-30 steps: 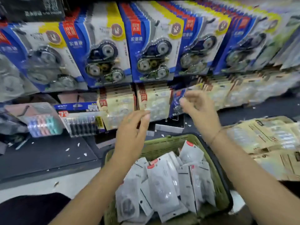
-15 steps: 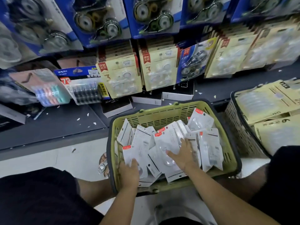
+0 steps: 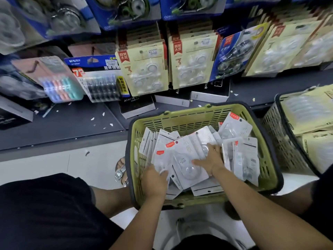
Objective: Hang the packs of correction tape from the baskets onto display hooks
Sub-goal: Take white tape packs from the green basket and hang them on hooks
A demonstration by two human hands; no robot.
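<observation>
A green basket [image 3: 180,112] on the floor in front of me holds several white packs of correction tape [image 3: 239,156] with red tabs. My left hand [image 3: 153,181] is at the basket's near left, its fingers curled round the lower edge of one white pack. My right hand [image 3: 210,159] lies on top of the pile in the middle, fingers fairly straight and thumb spread to the left over a pack [image 3: 187,170]. Pale yellow three-packs [image 3: 142,69] hang on hooks above the shelf, and a blue pack [image 3: 232,53] hangs among them.
A second, grey basket [image 3: 277,134] at the right is full of pale yellow packs [image 3: 306,112]. Black boxes [image 3: 135,107] stand on the dark shelf [image 3: 63,127] behind the green basket. Large blue packs [image 3: 126,11] hang along the top. A sandalled foot [image 3: 120,170] is beside the basket.
Both hands came down from the hanging packs into the green basket. Since half a second ago they have shifted slightly on the white packs, and my view has tilted downward.
</observation>
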